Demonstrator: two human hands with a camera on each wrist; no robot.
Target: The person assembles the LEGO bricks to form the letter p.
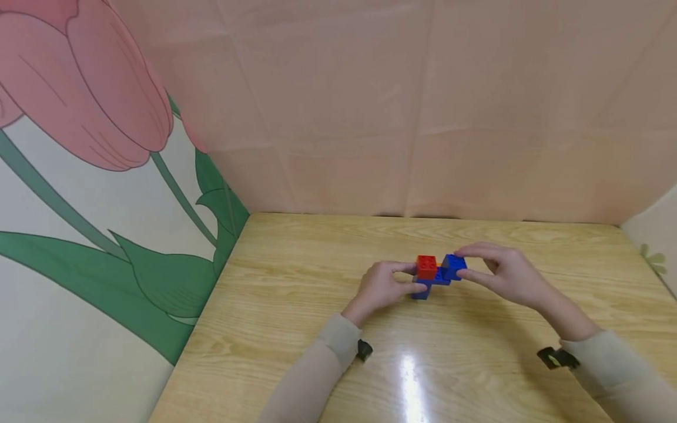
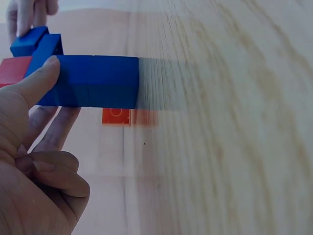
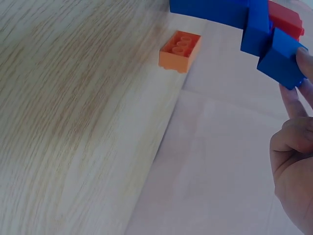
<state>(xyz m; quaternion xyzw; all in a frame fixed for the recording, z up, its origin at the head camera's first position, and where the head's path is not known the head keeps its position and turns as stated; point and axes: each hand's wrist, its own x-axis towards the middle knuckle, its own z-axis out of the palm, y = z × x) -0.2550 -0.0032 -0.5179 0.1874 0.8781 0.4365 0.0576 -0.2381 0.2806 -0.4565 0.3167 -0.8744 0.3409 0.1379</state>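
My left hand [image 1: 382, 288] pinches a standing column of blue bricks [image 2: 98, 81] near its upper end, the thumb pressed on one face. Across the column's top lies a longer blue brick [image 3: 255, 29]. On that crosspiece, at the left, sits a red brick [image 1: 426, 267]. My right hand [image 1: 510, 273] pinches a small blue brick [image 1: 453, 267] between thumb and fingertips. That brick is at the crosspiece's right end and looks slightly tilted against it in the right wrist view. Some fingers of my left hand curl below the column in the left wrist view.
An orange brick [image 3: 177, 55] lies behind the build near the table's back edge, mostly hidden in the head view. The wood-grain table [image 1: 296, 282] meets a pink cloth backdrop [image 1: 338, 117]. A tulip-printed panel [image 1: 106, 194] stands along the left side.
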